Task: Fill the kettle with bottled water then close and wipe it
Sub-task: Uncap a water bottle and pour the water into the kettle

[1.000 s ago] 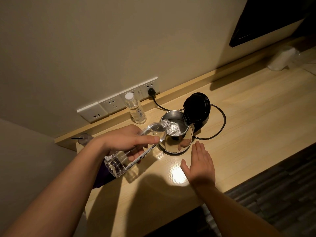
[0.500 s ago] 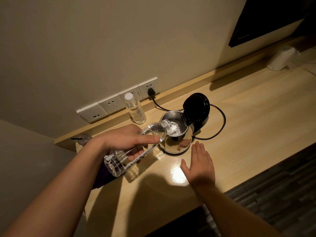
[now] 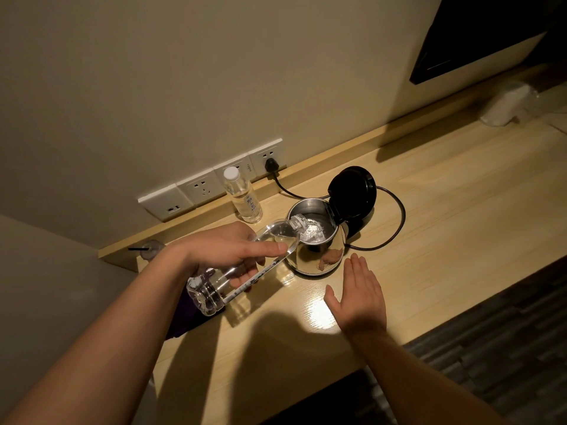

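A steel kettle (image 3: 316, 256) stands on the wooden desk (image 3: 460, 228) with its black lid (image 3: 352, 191) swung up and open. My left hand (image 3: 227, 250) grips a clear plastic water bottle (image 3: 214, 286), tilted with its neck over the kettle's mouth, and water runs into the kettle. My right hand (image 3: 359, 289) lies flat on the desk just in front of the kettle, fingers together, holding nothing. A purple cloth (image 3: 187, 320) lies partly hidden under my left forearm.
A second capped bottle (image 3: 242, 197) stands by the wall sockets (image 3: 211, 185). The kettle's black cord (image 3: 395, 222) loops on the desk behind it up to a plug. A white wrapped item (image 3: 503, 105) lies far right. A dark screen (image 3: 491, 35) hangs above.
Hardly anything has moved. The bottle stays tilted over the kettle and keeps pouring; my right hand rests in the same place.
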The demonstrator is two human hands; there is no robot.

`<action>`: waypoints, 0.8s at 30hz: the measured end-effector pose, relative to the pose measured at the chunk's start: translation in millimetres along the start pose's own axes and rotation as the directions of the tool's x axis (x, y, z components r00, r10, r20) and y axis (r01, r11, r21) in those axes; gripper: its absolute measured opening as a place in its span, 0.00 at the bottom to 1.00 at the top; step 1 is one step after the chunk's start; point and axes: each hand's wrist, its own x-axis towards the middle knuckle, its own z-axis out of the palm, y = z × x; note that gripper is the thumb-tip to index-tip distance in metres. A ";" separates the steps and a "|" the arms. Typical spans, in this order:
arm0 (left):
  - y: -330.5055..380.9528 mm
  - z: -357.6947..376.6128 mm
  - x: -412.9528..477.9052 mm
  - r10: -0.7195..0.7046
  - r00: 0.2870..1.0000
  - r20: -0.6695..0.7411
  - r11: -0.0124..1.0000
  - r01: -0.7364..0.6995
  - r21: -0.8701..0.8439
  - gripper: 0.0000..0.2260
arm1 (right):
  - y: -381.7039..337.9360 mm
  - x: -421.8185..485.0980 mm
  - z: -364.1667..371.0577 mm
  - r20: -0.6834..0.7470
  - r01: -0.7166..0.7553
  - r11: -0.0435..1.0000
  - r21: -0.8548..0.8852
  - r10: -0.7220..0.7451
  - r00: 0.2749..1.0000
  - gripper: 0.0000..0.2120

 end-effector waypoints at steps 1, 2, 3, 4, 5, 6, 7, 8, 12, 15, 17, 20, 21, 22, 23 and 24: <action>0.3 -0.1 -0.1 -0.003 1.000 0.004 1.000 0.003 -0.001 0.21 | 0.0 0.2 0.0 0.002 0.001 1.000 -0.004 -0.001 1.000 0.39; 0.8 -0.4 0.0 -0.008 1.000 0.008 1.000 0.008 -0.004 0.22 | -0.1 0.2 -0.2 0.004 0.001 1.000 -0.008 -0.001 1.000 0.39; 1.5 -0.4 -0.1 -0.013 1.000 0.011 1.000 0.013 -0.008 0.22 | 0.1 0.0 -0.1 0.002 0.001 1.000 -0.007 -0.001 1.000 0.39; 2.1 -0.3 -0.1 -0.019 1.000 0.015 1.000 0.019 -0.012 0.22 | 0.5 -0.1 0.2 -0.004 0.002 1.000 -0.002 -0.002 1.000 0.39; 2.9 0.0 -0.2 -0.023 1.000 0.015 1.000 0.024 -0.012 0.22 | 0.8 -0.2 0.5 -0.009 0.003 1.000 0.003 -0.003 1.000 0.39; 3.6 0.3 -0.4 -0.025 1.000 0.013 1.000 0.025 -0.008 0.23 | 1.1 -0.4 0.8 -0.013 0.004 1.000 0.003 -0.004 1.000 0.39; 4.4 0.8 -0.8 -0.025 1.000 0.012 1.000 0.025 -0.003 0.23 | 1.0 -0.4 1.2 -0.014 0.006 1.000 0.000 -0.006 1.000 0.38; 5.0 1.0 -1.1 -0.024 1.000 0.011 1.000 0.024 0.002 0.24 | 1.0 -0.5 1.3 -0.014 0.007 1.000 0.000 -0.007 1.000 0.38; 6.0 0.0 -1.2 -0.021 1.000 0.017 1.000 0.020 0.015 0.25 | 0.7 -0.1 1.5 -0.007 0.004 1.000 -0.002 -0.004 1.000 0.39; 6.5 -0.8 -1.0 -0.015 1.000 0.027 1.000 0.014 0.025 0.24 | 1.1 -0.1 1.8 -0.011 0.006 1.000 -0.003 -0.006 1.000 0.39; 7.6 -0.9 -1.3 -0.022 0.999 0.042 1.000 0.022 0.009 0.25 | 1.0 -0.1 1.7 -0.012 0.007 1.000 -0.007 -0.007 1.000 0.39; 9.9 -1.2 -1.3 -0.038 0.998 0.049 0.999 0.038 -0.008 0.25 | 0.8 -0.5 1.7 -0.018 0.008 1.000 -0.008 -0.008 1.000 0.39; 10.6 -1.1 -1.3 -0.041 0.998 0.047 0.999 0.042 -0.008 0.24 | 1.0 -0.6 2.0 -0.020 0.010 1.000 -0.008 -0.010 1.000 0.39; 10.7 -1.1 -1.0 -0.045 0.998 0.043 0.999 0.045 -0.011 0.24 | 1.1 -0.5 2.1 -0.017 0.010 1.000 -0.009 -0.010 1.000 0.39; 11.0 -1.0 -0.9 -0.049 0.998 0.037 0.999 0.050 -0.014 0.23 | 1.2 -0.4 2.3 -0.014 0.008 1.000 -0.011 -0.008 1.000 0.39; 10.9 -1.0 -0.8 -0.052 0.998 0.033 0.998 0.053 -0.017 0.22 | 1.4 -0.2 2.6 -0.010 0.004 1.000 -0.010 -0.004 1.000 0.39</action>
